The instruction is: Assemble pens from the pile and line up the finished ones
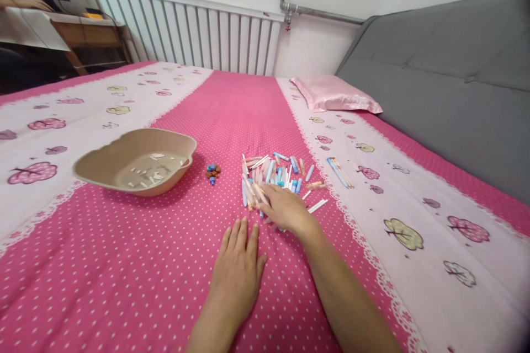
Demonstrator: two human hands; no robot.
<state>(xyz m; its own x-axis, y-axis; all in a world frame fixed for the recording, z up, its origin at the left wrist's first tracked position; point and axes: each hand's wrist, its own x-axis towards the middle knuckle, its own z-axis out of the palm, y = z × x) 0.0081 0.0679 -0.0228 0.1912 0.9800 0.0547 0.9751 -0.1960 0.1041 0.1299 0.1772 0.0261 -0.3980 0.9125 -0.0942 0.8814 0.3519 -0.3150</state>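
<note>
My left hand (238, 262) lies flat on the pink dotted bedspread, fingers stretched out together, holding nothing. My right hand (285, 209) rests on the near edge of a pile of small pen parts (275, 174) in pink, blue and white, its fingers curled down among the pieces; what they grip, if anything, is hidden. A little cluster of blue and brown bits (212, 172) sits left of the pile. Further left stands a beige scalloped basin (99, 171) with several white pieces inside.
A pink pillow (333, 94) lies at the bed's far right by a grey padded headboard (447, 83). A white radiator (199, 33) lines the far wall. A wooden desk (86, 33) with a screen stands at far left.
</note>
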